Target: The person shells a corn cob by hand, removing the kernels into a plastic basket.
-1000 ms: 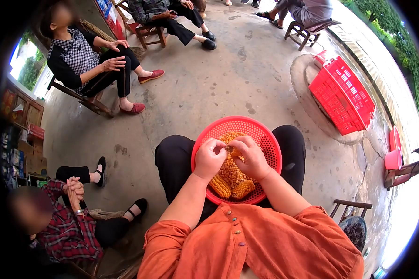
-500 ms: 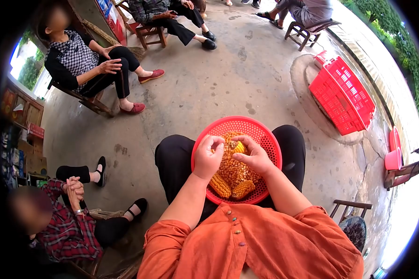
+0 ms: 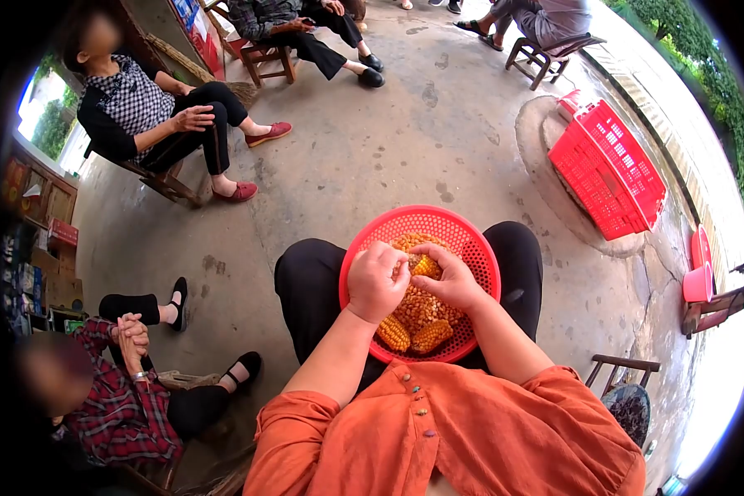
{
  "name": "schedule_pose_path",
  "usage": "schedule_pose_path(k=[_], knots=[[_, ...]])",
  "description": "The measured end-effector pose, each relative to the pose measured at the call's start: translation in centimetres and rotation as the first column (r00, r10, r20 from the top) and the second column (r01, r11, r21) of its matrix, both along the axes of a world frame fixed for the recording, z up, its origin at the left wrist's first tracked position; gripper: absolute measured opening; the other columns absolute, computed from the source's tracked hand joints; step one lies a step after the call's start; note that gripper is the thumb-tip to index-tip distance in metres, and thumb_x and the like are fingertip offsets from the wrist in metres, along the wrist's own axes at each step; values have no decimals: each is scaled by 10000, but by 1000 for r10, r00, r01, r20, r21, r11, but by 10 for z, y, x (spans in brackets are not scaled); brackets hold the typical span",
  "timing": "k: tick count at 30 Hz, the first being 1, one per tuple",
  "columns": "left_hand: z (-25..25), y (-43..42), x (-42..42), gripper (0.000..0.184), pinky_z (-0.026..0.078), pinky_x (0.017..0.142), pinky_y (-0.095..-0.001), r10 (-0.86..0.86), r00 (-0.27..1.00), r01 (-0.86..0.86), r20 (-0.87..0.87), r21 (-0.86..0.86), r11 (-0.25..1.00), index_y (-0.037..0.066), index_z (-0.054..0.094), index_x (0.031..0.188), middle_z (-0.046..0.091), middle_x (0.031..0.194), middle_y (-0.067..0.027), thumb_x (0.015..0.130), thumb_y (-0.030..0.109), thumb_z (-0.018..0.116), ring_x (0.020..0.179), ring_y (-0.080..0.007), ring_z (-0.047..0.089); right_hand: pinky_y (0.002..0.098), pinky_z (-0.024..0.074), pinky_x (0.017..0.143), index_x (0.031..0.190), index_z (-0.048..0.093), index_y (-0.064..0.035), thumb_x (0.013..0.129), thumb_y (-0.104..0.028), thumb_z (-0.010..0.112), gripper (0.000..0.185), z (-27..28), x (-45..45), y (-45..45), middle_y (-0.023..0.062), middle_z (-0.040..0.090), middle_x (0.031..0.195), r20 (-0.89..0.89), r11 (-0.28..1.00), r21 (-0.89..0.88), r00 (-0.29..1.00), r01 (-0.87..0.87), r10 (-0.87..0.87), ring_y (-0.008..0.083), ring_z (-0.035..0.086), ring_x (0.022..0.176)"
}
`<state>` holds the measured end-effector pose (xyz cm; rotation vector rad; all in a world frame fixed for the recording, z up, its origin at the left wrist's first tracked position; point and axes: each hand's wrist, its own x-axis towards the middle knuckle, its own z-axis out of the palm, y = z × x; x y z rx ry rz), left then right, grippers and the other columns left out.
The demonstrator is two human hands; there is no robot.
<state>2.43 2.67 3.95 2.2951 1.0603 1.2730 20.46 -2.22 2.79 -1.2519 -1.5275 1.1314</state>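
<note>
A round red perforated basket [image 3: 471, 240] rests on my lap, with loose yellow corn kernels [image 3: 422, 307] inside. Two corn pieces, a cob [image 3: 393, 332] and a shorter one [image 3: 431, 336], lie at its near side. My right hand [image 3: 450, 281] is closed round another corn cob [image 3: 424, 266] above the kernels. Beside it, my left hand [image 3: 377, 281] is closed, its fingertips against the left end of that cob. Whether kernels are between the left fingers is hidden.
A red plastic crate [image 3: 608, 169] stands at the right, with a pink bucket [image 3: 698, 283] farther right. Seated people are at the left and along the top. A wooden chair [image 3: 628, 364] is at lower right. Concrete floor [image 3: 347, 165] surrounds me.
My left hand has moved right and in against the cob, its fingers curling. The cob in my right hand shows more than a second ago. The seated person at upper left has shifted their hands.
</note>
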Motion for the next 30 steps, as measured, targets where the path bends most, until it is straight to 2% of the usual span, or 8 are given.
schedule_pose_path(k=[3, 10, 16, 19, 21, 24, 26, 30], knots=[[-3, 1, 0, 181, 471, 636, -414, -43, 998, 44, -45, 18, 999, 109, 600, 801, 582, 783, -51, 680, 50, 721, 685, -289, 590, 315, 416, 1008, 1244, 560, -37, 823, -128, 731, 463, 4, 0, -3, 129, 601, 1198, 101, 1000, -9, 995, 14, -13, 218, 561, 1154], [-8, 0, 0, 172, 460, 617, -427, -6, 996, 7, -90, 9, 1000, 111, 557, 743, 568, 743, -57, 667, 53, 699, 654, -298, 574, 318, 423, 1004, 1263, 554, -33, 849, -178, 741, 477, 5, 0, -2, 103, 612, 1205, 107, 1000, -10, 994, -18, 19, 187, 559, 1159], [-7, -1, 1, 165, 464, 565, -403, 39, 999, -41, -36, -52, 998, 95, 539, 724, 567, 717, -72, 678, 21, 679, 624, -296, 569, 313, 401, 1019, 1271, 550, -36, 853, -165, 704, 464, 8, -2, -1, 108, 603, 1203, -65, 992, -123, 997, -40, 32, 180, 541, 1169], [-10, 0, 2, 155, 469, 554, -385, 57, 998, -58, -7, -72, 996, 86, 541, 732, 568, 717, -81, 693, 11, 671, 620, -286, 574, 288, 435, 963, 1275, 552, -49, 857, -148, 707, 456, 9, -1, -1, 58, 598, 1168, -111, 994, -102, 993, -45, 34, 136, 552, 1094], [-11, 1, 0, 149, 473, 555, -374, 67, 998, -66, 13, -72, 995, 80, 545, 742, 570, 719, -85, 702, 7, 669, 622, -277, 579, 260, 467, 887, 1258, 559, -61, 857, -122, 708, 433, 13, 0, -4, 12, 581, 1116, -322, 953, -291, 946, -80, -19, 104, 559, 1009], [-9, 2, -3, 138, 484, 546, -388, 142, 990, -135, 24, -196, 971, 71, 546, 756, 573, 742, -93, 722, 19, 670, 624, -286, 587, 233, 479, 823, 1240, 561, -72, 853, -91, 710, 416, 18, 4, -5, -20, 558, 1070, -470, 927, -354, 880, -121, -64, 75, 550, 944], [-9, -3, 2, 139, 484, 538, -356, 98, 980, -51, 175, -256, 965, 62, 562, 786, 569, 754, -85, 729, -10, 666, 605, -251, 584, 232, 481, 822, 1243, 548, -73, 853, -83, 717, 425, 11, 5, -3, -13, 564, 1059, -474, 928, -356, 877, -110, -78, 75, 552, 949], [-4, -2, 1, 156, 483, 533, -327, 24, 983, 7, 180, -172, 985, 64, 584, 821, 569, 766, -73, 733, -30, 671, 600, -223, 581, 232, 485, 817, 1259, 514, -70, 849, -82, 731, 464, 9, 3, -2, 4, 570, 1065, -455, 960, -273, 887, -54, -80, 74, 555, 957]])
